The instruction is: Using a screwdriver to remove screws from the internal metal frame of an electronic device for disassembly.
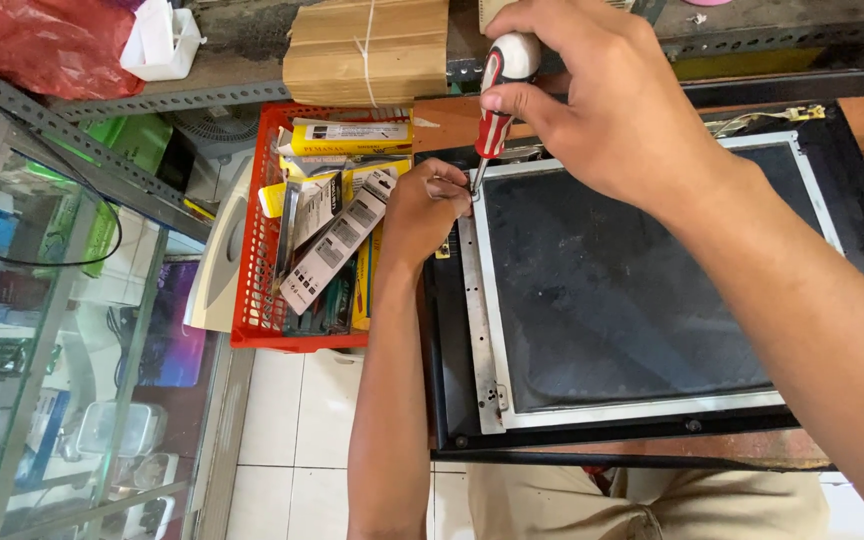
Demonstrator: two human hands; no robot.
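The right hand (592, 110) grips a red-and-white screwdriver (497, 100), fingers closed round its handle, tip at the upper left corner of a dark screen panel (632, 290) on the table; the left hand (422, 215) pinches there, perhaps steadying a screw

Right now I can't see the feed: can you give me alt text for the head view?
The right hand holds a red-and-white screwdriver tip-down at the upper left corner of a dark flat screen panel, while the left hand steadies the spot at the panel's metal frame. A red basket of small boxed items sits to the left.
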